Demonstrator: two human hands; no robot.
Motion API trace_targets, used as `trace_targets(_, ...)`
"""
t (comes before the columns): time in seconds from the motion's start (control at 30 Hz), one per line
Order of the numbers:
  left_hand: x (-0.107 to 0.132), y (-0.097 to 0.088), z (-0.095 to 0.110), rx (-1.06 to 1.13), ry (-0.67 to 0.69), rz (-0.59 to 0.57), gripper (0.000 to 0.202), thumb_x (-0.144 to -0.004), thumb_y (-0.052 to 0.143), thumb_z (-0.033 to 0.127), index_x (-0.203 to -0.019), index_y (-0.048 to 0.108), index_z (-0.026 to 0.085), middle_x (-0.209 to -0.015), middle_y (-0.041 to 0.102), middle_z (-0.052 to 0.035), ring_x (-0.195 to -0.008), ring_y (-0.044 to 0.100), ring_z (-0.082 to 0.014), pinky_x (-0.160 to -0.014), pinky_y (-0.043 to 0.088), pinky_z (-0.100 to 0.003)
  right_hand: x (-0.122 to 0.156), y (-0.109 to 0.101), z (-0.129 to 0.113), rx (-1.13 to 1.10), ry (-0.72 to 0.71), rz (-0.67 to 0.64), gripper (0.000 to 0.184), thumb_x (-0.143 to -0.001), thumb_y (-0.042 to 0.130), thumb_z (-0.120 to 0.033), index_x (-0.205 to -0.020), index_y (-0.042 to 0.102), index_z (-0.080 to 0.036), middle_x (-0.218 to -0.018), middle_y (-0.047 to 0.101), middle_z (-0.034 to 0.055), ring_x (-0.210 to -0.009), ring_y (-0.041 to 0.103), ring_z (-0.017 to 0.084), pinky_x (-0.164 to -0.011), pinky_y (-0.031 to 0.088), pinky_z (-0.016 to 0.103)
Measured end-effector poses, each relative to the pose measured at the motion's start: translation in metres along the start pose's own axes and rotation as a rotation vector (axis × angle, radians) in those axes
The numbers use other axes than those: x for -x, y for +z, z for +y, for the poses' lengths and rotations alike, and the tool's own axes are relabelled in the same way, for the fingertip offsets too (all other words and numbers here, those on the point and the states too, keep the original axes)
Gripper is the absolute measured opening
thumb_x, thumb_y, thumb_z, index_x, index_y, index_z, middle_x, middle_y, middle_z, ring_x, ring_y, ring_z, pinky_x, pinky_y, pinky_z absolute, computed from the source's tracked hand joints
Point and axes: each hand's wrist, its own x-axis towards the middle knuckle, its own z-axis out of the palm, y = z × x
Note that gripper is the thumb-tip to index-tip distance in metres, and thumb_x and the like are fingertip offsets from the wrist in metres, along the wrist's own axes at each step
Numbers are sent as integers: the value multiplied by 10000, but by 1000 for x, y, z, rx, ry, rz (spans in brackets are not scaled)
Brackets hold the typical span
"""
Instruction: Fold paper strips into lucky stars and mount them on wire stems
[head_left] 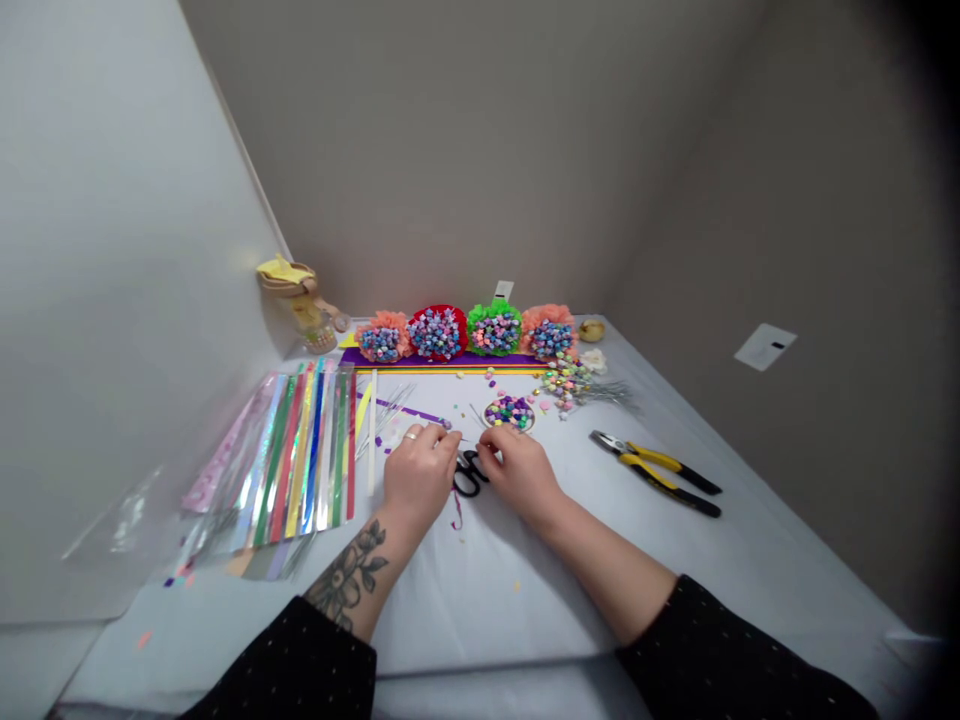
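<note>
Near the middle of the white table, my left hand [421, 466] is closed in a pinch, a ring on one finger. My right hand [521, 472] pinches too, a short gap away. Whatever lies between the fingertips of either hand is too small to make out. Black-handled scissors [466, 484] lie between and below the hands, partly covered by the right one. Just beyond my right fingers stands a small bowl of purple, green and pink folded paper stars [510, 411]. A purple paper strip [416, 412] lies beyond my left hand.
Shiny paper strips [304, 450] in clear sleeves cover the left side. Yellow-black pliers [660, 472] lie at right. Along the back sit several star bouquets [437, 333] in coloured wraps. Loose stars on wires [566, 385] lie at back right; a wicker piece [289, 280] stands back left.
</note>
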Motion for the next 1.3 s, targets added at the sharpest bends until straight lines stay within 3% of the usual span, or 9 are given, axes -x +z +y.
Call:
trace_targets(0.13, 2, 0, 2, -7, 18, 19, 160, -870, 530, 224, -917, 683, 215, -801, 663, -37, -765, 558, -195, -672, 423, -294, -1, -1, -2, 60, 51, 7, 137, -797, 464, -157, -693, 546, -191, -718, 604, 53, -706, 556, 190, -628, 395, 270)
trace_targets(0.33, 3, 5, 2, 184, -60, -43, 165, -862, 522, 177, -915, 678, 170, -821, 676, -57, -775, 604, -195, -717, 459, -298, -5, 0, -1, -572, 478, -25, 47, -702, 514, -192, -665, 485, -199, -530, 554, -37, -469, 462, 108, -465, 328, 213)
trace_targets(0.4, 2, 7, 2, 360, -153, -91, 172, -840, 529, 155, -918, 682, 169, -851, 689, -61, -798, 619, -195, -757, 466, -306, -7, -1, -1, -863, 578, -75, 54, -673, 529, -197, -677, 475, -195, -545, 589, -32, -432, 428, 89, -416, 288, 198)
trace_targets(0.47, 1, 8, 4, 629, -344, -133, 165, -797, 553, 141, -878, 692, 178, -869, 702, -55, -814, 628, -191, -790, 464, -308, -8, -2, -2, -1087, 653, -127, 89, -653, 551, -209, -682, 468, -191, -543, 604, -28, -389, 380, 68, -379, 238, 189)
trace_targets(0.57, -1, 11, 9, 975, -634, -193, 132, -719, 597, 146, -806, 692, 172, -796, 708, -41, -737, 637, -174, -725, 478, -284, -8, -2, -6, -1233, 706, -154, 137, -626, 592, -220, -681, 471, -187, -503, 573, -47, -362, 331, 49, -360, 183, 179)
trace_targets(0.7, -3, 15, 16, 1213, -766, -284, 159, -676, 620, 185, -822, 650, 129, -668, 681, -33, -593, 628, -143, -557, 469, -227, -7, -2, -11, -1217, 710, -89, 141, -615, 610, -216, -649, 478, -182, -431, 455, -91, -364, 298, 42, -366, 168, 179)
trace_targets(1.0, -6, 10, 23, 1466, -947, -314, 282, -587, 751, 263, -789, 631, 109, -628, 660, -23, -545, 594, -104, -536, 444, -197, -4, 5, -7, -1138, 649, -5, 132, -647, 602, -229, -650, 477, -185, -488, 461, -80, -447, 402, 79, -450, 307, 201)
trace_targets(1.13, -7, 7, 24, 1450, -971, -334, 257, -646, 711, 328, -748, 654, 100, -636, 680, -52, -532, 586, -101, -535, 444, -200, -3, 3, -9, -1085, 642, -19, 139, -674, 590, -249, -661, 465, -189, -507, 446, -75, -458, 396, 84, -465, 324, 207)
trace_targets(1.3, -11, 1, 17, 1546, -1079, -262, 198, -629, 704, 292, -700, 637, 119, -606, 648, -22, -581, 610, -110, -525, 433, -176, -2, -7, -8, -803, 406, -59, 86, -754, 525, -252, -712, 523, -177, -637, 515, -23, -579, 467, 114, -553, 387, 231)
